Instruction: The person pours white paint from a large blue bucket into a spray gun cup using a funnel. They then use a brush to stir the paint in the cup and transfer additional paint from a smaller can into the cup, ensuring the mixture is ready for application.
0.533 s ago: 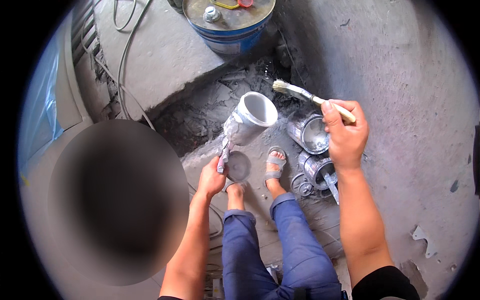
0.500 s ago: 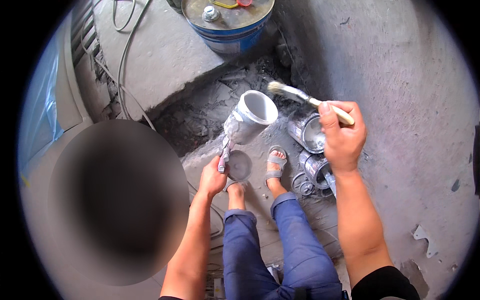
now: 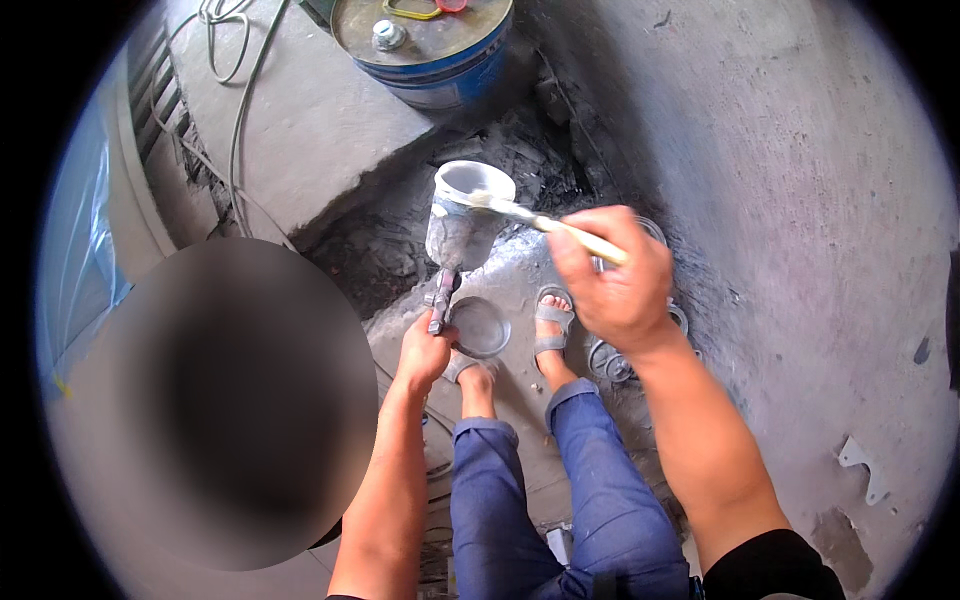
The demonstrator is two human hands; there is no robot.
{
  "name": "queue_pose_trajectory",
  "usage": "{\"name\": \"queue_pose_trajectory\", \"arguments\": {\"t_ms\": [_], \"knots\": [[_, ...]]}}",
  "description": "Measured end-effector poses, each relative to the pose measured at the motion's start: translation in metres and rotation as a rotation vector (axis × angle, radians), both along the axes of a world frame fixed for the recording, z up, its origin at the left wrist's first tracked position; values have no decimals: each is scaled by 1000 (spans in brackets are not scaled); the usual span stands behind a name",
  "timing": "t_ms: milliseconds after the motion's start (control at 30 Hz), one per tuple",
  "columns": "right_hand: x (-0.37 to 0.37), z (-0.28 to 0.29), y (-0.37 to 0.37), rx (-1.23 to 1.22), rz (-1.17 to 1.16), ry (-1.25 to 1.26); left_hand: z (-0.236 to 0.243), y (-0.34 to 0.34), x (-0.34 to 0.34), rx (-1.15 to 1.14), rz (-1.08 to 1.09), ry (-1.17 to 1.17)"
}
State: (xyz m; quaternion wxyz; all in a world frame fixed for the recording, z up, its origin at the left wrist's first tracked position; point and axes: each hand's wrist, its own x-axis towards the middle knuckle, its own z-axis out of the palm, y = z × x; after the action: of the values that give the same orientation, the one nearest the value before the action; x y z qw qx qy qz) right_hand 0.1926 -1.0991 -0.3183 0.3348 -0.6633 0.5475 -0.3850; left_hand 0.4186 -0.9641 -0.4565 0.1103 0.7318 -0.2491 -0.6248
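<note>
My left hand (image 3: 425, 350) is closed around a spray gun (image 3: 443, 300) with a pale, paint-smeared cup (image 3: 455, 235) on top, its mouth open upward. In my right hand (image 3: 620, 285) is a paintbrush (image 3: 530, 218), gripped by its light handle and slanting down to the left. Its bristles meet the cup at the right part of the mouth; the rim and white paint there make it hard to tell how deep they sit. Right beside my left hand shows a round grey lid-like disc (image 3: 480, 327); whether I hold it or it lies on the floor, I cannot tell.
Metal cans (image 3: 652, 230) stand on the right, mostly hidden behind my right hand, near a round can lid (image 3: 610, 360). A blue drum (image 3: 430, 90) stands at the far side by a concrete slab (image 3: 300, 130) with hoses (image 3: 240, 150). Blue plastic sheeting (image 3: 85, 230) hangs left. A blurred patch covers the lower left.
My right hand has moved left and down, bringing the brush from above the cans to the cup's mouth. The cup has turned from a rightward tilt to nearly upright.
</note>
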Motion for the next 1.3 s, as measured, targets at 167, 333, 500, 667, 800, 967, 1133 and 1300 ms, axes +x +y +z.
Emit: {"name": "queue_pose_trajectory", "arguments": {"t_ms": [167, 333, 500, 667, 800, 967, 1133, 1300], "knots": [[-39, -28, -6, 93, -129, 79, 23, -17, -1, 122, 33, 138], [-24, -9, -6, 204, -113, -268, 38, -26, 4, 226, 66, 253], [-61, -35, -28, 352, -294, -268, 36, -30, 12, 317, 56, 395], [-39, -14, -23, 426, -166, -537, 34, -20, 27, 274, 35, 472], [-74, -48, -36, 438, -389, -558, 43, -19, 22, 326, 102, 487], [-55, -26, -26, 492, -173, -574, 57, -27, 26, 390, 44, 520], [-96, -42, -37, 447, -407, -559, 47, -18, 22, 228, -47, 419], [-83, 38, -30, 509, -98, -174, 19, 6, 9, -179, -281, -41]]}}
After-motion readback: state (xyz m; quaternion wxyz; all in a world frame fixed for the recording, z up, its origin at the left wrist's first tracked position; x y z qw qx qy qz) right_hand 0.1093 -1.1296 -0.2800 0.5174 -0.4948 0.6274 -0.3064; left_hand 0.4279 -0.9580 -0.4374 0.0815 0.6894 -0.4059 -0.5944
